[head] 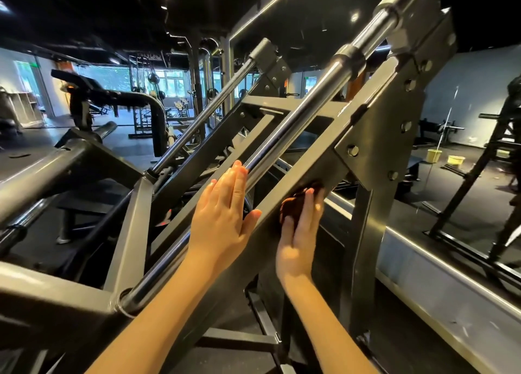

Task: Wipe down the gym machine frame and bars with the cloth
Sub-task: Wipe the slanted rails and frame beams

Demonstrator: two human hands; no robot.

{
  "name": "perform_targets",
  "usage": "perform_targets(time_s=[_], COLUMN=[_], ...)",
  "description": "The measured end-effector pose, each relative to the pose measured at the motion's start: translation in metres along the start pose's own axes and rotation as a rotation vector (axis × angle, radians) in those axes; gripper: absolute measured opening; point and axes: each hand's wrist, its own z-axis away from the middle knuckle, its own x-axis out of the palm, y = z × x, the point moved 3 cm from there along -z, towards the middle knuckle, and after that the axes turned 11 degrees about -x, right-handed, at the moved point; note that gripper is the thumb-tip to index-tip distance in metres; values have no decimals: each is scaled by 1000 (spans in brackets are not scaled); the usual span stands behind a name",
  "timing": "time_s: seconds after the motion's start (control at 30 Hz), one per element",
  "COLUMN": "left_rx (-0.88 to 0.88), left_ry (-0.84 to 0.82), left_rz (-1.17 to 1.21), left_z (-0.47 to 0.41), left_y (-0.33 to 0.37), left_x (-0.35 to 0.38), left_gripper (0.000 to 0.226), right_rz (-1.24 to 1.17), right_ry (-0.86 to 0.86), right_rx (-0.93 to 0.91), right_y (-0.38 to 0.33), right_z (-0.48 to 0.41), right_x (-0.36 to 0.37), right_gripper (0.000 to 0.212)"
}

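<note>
1 cloth point(293, 204) under right hand point(298, 242) on frame point(320, 165); left hand point(222, 216) flat.

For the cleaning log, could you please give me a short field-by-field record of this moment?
left hand: flat, fingers straight, resting on the chrome rod
right hand: straight fingers press the cloth against the slanted frame beam
cloth: dark brown, bunched under the fingers
background: yellow bucket on the floor, to the right

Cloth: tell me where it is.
In the head view, right of centre: the cloth is pressed by the right hand against the slanted frame beam.
</note>
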Motion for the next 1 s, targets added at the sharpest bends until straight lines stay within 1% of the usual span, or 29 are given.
perform_targets(time_s=[0.07, 0.1, 0.13, 0.2, 0.27, 0.3, 0.33, 0.43, 0.5, 0.53, 0.6, 0.67, 0.7, 0.73, 0.77, 0.83, 0.87, 0.93, 1.0], left_rx=[-5, -2, 4, 5, 11, 13, 16, 28, 24, 22, 16, 11, 11, 15, 21, 26, 26, 32, 31], left_ry=[-9, -5, 0, 7, 16, 19, 24, 37, 33, 33, 31, 36, 37, 39, 44, 49, 47, 51, 48], left_rz=[5, 5, 4, 6, 4, -13, -32, -25, -8, -8, -17, -21, -22, -24, -25, -24, -24, -28, -28], left_z=[0, 0, 1, 0, -1, -1, -2, 0, 1, 2, 2, 2, 2, 2, 2, 2, 1, 0, 0], left_y=[0, 0, 0, 0, -1, -2, -2, -3, -2, -2, -2, -2, -2, -2, -2, -2, -3, -5, -6], left_x=[0, 1, 1, 0, 2, 2, 3, 4, 4, 4, 3, 3, 3, 3, 3, 3, 3, 5, 7], left_gripper=[69, 69, 69, 69, 69, 69, 68, 68, 68, 68, 68, 69, 69, 69, 68, 68, 68, 69, 69], right_rz=[34, 28, 2, -47, -58, -51, -47, -10, 24, 41, 65, 53, 25, -8, -9, 34, 49, 64, 36], right_ry=[-70, -63, -23, 135, 247, 245, 206, 41, 5, 27, 148, 228, 208, 145, 71, -70, -124, -170, -142], right_rx=[4, 32, 78, 163, 162, 140, 107, -53, -104, -89, -45, -16, 1, 4, -43, -203, -240, -235, -212], right_y=[2, 3, 6, 12, 10, 5, 1, 0, 9, 14, 20, 21, 17, 12, 7, 1, 4, 9, 10], right_z=[2, -12, -27, -57, -60, -49, -33, 16, 3, -14, -50, -58, -48, -31, -10, 26, 33, 19, -10], right_x=[-1, -7, -14, -30, -30, -23, -13, 2, -8, -16, -33, -34, -26, -15, -4, 10, 12, 4, -9], right_gripper=[68, 69, 68, 64, 60, 61, 62, 60, 56, 54, 53, 54, 56, 58, 59, 59, 60, 64, 63])
